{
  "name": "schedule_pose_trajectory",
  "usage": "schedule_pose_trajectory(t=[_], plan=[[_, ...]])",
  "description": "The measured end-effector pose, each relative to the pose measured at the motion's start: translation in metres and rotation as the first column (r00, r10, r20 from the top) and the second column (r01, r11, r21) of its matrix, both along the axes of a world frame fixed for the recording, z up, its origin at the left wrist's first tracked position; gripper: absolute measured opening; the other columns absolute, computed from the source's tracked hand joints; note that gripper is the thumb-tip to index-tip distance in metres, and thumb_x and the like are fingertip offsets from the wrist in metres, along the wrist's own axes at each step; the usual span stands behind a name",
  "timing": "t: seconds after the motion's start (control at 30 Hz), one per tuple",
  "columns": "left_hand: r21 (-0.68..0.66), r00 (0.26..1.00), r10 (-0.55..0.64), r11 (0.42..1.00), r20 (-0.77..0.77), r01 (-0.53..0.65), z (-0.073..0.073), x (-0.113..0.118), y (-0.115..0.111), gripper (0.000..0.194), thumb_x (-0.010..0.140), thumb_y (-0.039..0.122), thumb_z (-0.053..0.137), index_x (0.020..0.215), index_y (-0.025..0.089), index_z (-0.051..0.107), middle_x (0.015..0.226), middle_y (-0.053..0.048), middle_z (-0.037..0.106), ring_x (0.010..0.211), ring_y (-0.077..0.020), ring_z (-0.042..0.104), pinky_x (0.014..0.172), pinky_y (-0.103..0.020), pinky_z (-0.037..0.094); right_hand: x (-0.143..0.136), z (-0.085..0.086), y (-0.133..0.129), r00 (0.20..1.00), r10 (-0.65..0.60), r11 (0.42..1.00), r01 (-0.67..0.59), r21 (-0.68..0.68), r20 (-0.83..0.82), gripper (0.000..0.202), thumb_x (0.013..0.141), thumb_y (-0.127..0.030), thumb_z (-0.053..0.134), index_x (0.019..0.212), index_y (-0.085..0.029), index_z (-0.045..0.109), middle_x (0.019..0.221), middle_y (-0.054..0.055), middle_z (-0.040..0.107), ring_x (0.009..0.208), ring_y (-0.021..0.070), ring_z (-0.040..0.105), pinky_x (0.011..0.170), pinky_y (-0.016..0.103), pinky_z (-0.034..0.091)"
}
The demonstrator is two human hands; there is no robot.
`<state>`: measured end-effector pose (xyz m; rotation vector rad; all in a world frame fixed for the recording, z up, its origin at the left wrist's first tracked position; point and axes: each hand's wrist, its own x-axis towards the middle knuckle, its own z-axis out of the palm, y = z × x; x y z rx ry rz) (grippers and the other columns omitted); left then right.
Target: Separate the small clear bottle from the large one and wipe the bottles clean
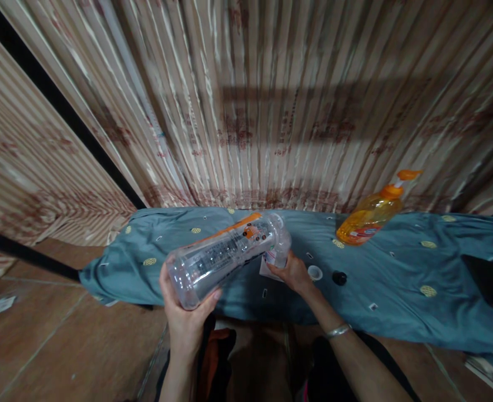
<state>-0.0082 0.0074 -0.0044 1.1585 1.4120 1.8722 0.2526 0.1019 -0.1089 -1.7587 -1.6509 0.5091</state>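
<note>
A large clear plastic bottle (225,251) with an orange-edged printed label lies tilted in the air over the cloth, its base low at the left. My left hand (187,304) is wrapped round that base. At the bottle's upper right end my right hand (294,272) is closed on a small clear plastic container (283,251) with a printed patch on its side. The two clear pieces overlap in view, and I cannot tell whether they touch. Close to my right hand lie a white cap (314,273) and a black cap (339,277).
An orange pump bottle (369,220), partly filled with yellow liquid, stands at the back right. A dark flat object (487,282) lies at the right on the teal cloth (397,301). Behind hangs a striped curtain (263,111); black poles (62,109) cross at left.
</note>
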Motion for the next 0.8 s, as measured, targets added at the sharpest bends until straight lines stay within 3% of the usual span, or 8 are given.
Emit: schedule_pose_trajectory(t=[0.13,0.4,0.53,0.67,0.8], plan=[[-0.01,1.0,0.011,1.0,0.002,-0.011,0.001,0.002,-0.001,0.109,0.049,0.04,0.102,0.145,0.026,0.052,0.146,-0.014,0.061,0.131,-0.0342,0.063,0.109,-0.047,0.053,0.0,-0.003,0.001,1.0,0.021,0.999,-0.02,0.046,-0.014,0.047,0.077,-0.044,0.077,0.117,-0.022,0.068,0.095,0.013,0.082,0.089,0.035,0.08,0.077,0.045,0.064],[-0.047,0.999,0.028,0.999,0.033,-0.026,0.02,0.02,-0.008,0.107,0.057,0.048,0.099,0.15,0.027,0.049,0.149,-0.013,0.057,0.135,-0.033,0.06,0.113,-0.044,0.049,-0.003,-0.012,0.003,1.0,-0.001,0.999,0.002,0.041,-0.024,0.051,0.077,-0.043,0.075,0.122,-0.02,0.066,0.098,0.015,0.082,0.092,0.0367,0.08,0.08,0.048,0.065],[-0.032,0.999,0.036,0.999,0.01,-0.036,0.012,0.012,-0.005,0.106,0.057,0.046,0.099,0.15,0.027,0.05,0.151,-0.014,0.057,0.14,-0.0358,0.057,0.117,-0.048,0.045,-0.002,-0.013,0.003,1.0,-0.002,0.999,0.002,0.047,-0.005,0.049,0.077,-0.043,0.076,0.119,-0.021,0.066,0.094,0.014,0.081,0.089,0.0358,0.08,0.078,0.048,0.065],[-0.027,1.0,-0.003,1.0,-0.025,0.002,0.0,-0.002,0.0,0.108,0.051,0.036,0.102,0.147,0.028,0.052,0.149,-0.014,0.06,0.138,-0.0372,0.059,0.112,-0.049,0.051,0.0,-0.011,0.004,1.0,0.017,0.999,-0.017,0.046,0.008,0.048,0.077,-0.042,0.075,0.118,-0.02,0.066,0.094,0.014,0.082,0.089,0.0356,0.08,0.078,0.048,0.065],[-0.033,1.0,-0.027,0.999,-0.013,0.027,0.0,-0.003,0.0,0.108,0.053,0.034,0.101,0.148,0.028,0.051,0.151,-0.015,0.059,0.133,-0.0361,0.063,0.108,-0.048,0.054,0.0,-0.007,0.003,0.999,0.013,0.999,-0.012,0.035,-0.031,0.049,0.076,-0.043,0.077,0.119,-0.02,0.067,0.096,0.015,0.082,0.09,0.038,0.08,0.079,0.051,0.066]])
